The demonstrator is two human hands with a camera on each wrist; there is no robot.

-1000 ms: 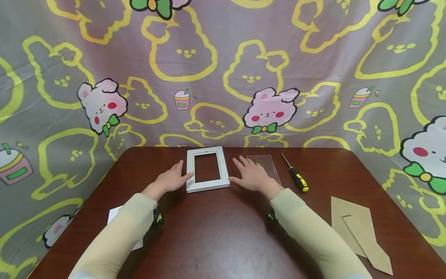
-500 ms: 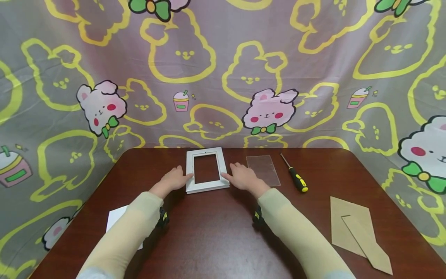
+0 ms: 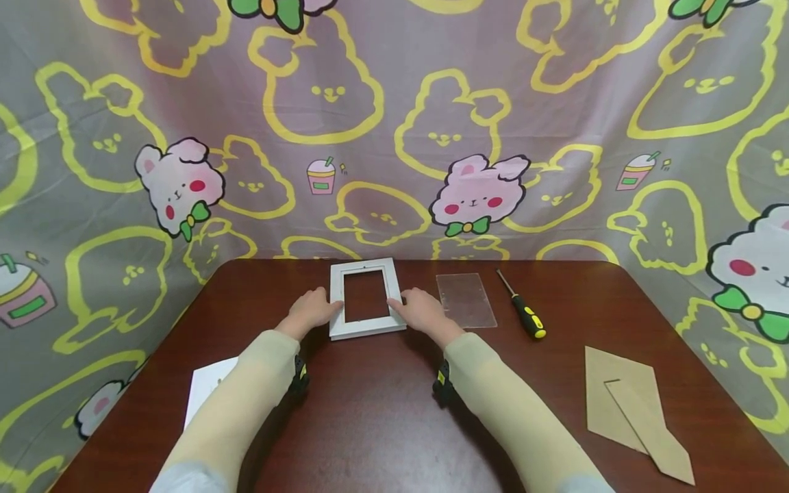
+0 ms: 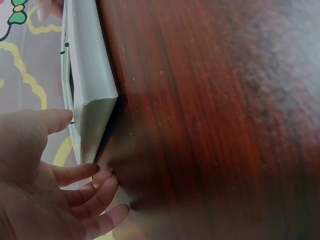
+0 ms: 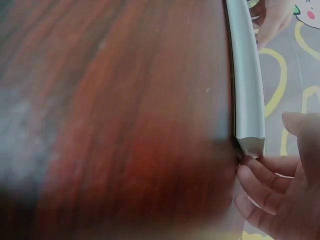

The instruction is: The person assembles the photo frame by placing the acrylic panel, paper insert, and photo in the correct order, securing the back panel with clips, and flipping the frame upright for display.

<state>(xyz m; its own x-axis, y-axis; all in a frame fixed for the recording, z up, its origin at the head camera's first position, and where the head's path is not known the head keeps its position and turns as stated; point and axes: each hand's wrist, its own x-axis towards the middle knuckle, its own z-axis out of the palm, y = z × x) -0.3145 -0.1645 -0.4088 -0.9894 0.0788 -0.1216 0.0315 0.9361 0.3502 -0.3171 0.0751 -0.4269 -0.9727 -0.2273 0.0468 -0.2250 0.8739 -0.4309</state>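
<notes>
A white picture frame (image 3: 368,329) with an open middle lies near the back of the table, its nearer side facing me. My left hand (image 3: 310,309) holds its left rail, thumb over the top and fingertips at the outer side. On the opposite rail is my right hand (image 3: 424,313), its thumb over the top and its fingers at the outer edge. Up close in the left wrist view, the left thumb (image 4: 57,121) meets the frame's upper face. The right wrist view shows the right fingertips (image 5: 245,172) at the frame's lower corner.
A clear sheet (image 3: 466,301) lies right of the frame, then a screwdriver (image 3: 528,317) with a black and yellow handle. A brown backing board (image 3: 622,397) with a stand leg is at the right. White paper (image 3: 206,385) lies partly under the left forearm. A patterned curtain (image 3: 382,157) hangs behind.
Both hands have closed in on the frame from its sides. The right hand has moved left, away from the clear sheet, and its thumb now lies over the right rail. The frame stays put.
</notes>
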